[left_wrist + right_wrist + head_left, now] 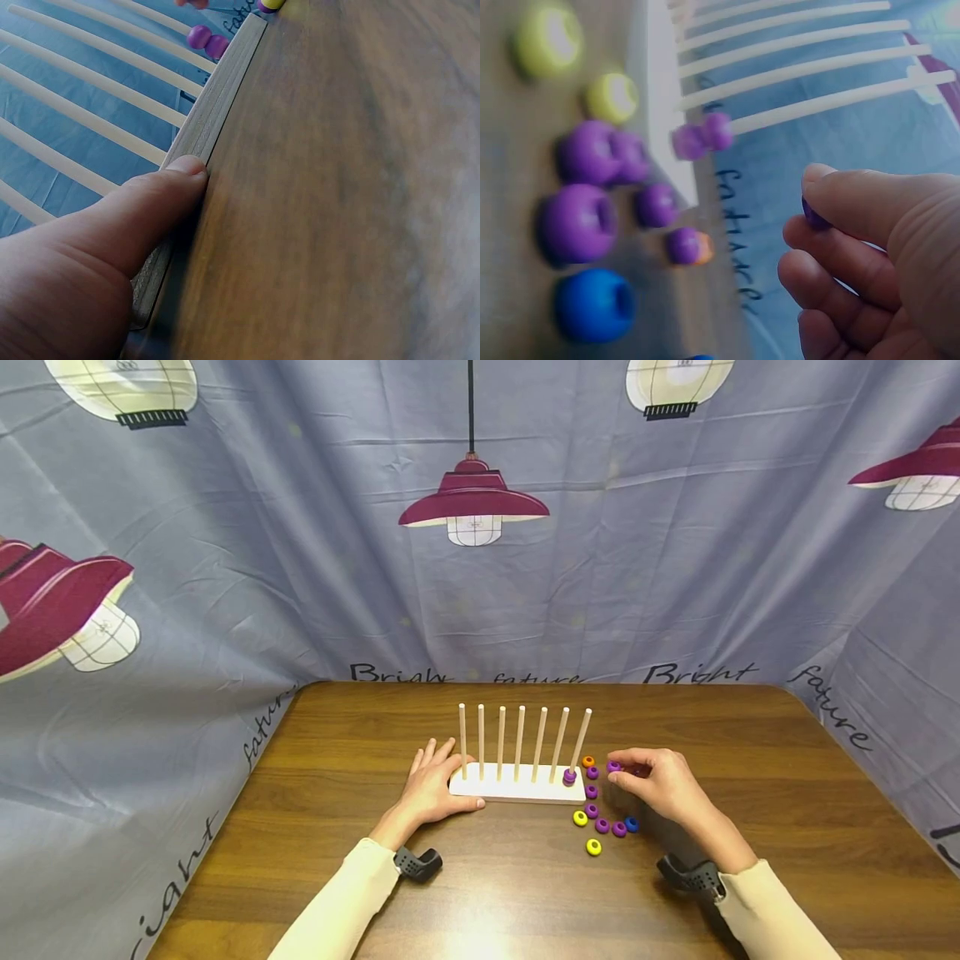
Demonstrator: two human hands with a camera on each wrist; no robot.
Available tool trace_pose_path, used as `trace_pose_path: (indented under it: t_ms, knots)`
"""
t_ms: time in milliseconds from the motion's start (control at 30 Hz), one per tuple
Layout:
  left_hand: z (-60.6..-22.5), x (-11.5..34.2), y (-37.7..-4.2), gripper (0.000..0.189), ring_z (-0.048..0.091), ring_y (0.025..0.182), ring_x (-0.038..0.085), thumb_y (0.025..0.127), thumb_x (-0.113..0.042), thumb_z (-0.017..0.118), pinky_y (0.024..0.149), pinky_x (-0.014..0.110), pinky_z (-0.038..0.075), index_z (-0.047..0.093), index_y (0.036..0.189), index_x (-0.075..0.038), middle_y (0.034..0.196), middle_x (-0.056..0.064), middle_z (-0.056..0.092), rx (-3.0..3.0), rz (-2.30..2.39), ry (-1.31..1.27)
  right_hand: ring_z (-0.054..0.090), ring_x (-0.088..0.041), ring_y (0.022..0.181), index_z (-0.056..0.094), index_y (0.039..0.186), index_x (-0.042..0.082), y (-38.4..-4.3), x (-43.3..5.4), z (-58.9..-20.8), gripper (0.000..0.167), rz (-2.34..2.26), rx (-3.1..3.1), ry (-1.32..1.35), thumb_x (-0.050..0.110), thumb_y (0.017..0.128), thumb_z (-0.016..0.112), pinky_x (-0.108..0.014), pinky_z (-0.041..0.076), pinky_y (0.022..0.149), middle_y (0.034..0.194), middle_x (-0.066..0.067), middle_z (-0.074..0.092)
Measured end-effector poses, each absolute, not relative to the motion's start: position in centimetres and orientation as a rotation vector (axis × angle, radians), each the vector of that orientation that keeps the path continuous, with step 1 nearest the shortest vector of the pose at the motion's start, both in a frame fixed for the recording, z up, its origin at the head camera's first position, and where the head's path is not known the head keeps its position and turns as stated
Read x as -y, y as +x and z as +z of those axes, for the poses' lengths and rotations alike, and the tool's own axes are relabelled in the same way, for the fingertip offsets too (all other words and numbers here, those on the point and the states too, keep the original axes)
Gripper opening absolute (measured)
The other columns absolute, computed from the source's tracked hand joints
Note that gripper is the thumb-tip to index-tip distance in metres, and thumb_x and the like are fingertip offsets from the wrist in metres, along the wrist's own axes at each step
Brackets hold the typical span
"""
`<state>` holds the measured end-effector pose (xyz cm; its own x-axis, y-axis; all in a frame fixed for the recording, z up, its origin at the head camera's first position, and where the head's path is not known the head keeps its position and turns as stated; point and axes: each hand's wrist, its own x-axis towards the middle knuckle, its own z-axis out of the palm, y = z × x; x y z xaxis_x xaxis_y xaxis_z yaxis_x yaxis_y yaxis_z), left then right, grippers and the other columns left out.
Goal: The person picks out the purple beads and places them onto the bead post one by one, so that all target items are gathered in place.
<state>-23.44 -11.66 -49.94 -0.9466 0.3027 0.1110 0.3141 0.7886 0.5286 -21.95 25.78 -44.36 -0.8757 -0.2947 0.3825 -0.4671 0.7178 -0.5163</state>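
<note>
My left hand (431,788) spreads wide, steadying the peg board (510,791) at nine o'clock; my right hand (664,780) pinches a purple bead (614,767) off three o'clock, seemingly mid-threading, so lifting above the end peg (581,739) looks due

A grey-blue curtain (337,593) printed with maroon lamps (474,506), cream lanterns (681,383) and black lettering (701,674) hangs behind and beside a wood-grain table (360,735).

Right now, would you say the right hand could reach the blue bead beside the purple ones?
Probably yes: nothing visible blocks the blue bead, close to the right hand, though the hand pinches a purple bead.
</note>
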Motion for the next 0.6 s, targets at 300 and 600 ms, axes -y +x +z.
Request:
trace_pose_path:
  t_ms: [300, 600]
  knots:
    - [-49.8, 11.7, -23.5, 0.069, 0.020, 0.153, 0.053, 0.073, -0.050, 0.085, 0.126, 0.065, 0.014, 0.066, 0.131, -0.019, 0.161, 0.023, 0.039, 2.947, -0.883, -0.512, 0.059, 0.009, 0.068, 0.078, 0.103, 0.000, -22.7, -25.4, -40.5, 0.021, 0.916, 2.591, 0.647, 0.006, 0.083, 0.081, -0.016, 0.052, 0.058, 0.085, -0.007, 0.079]
    - [-49.9, 11.7, -23.6, 0.070, 0.020, 0.154, 0.053, 0.074, -0.051, 0.085, 0.126, 0.065, 0.013, 0.065, 0.133, -0.018, 0.161, 0.022, 0.039, 2.953, -0.875, -0.517, 0.061, 0.012, 0.073, 0.078, 0.101, 0.000, -23.5, -24.7, -37.2, 0.019, 0.947, 2.530, 0.716, 0.002, 0.083, 0.081, -0.009, 0.052, 0.063, 0.086, -0.010, 0.079]
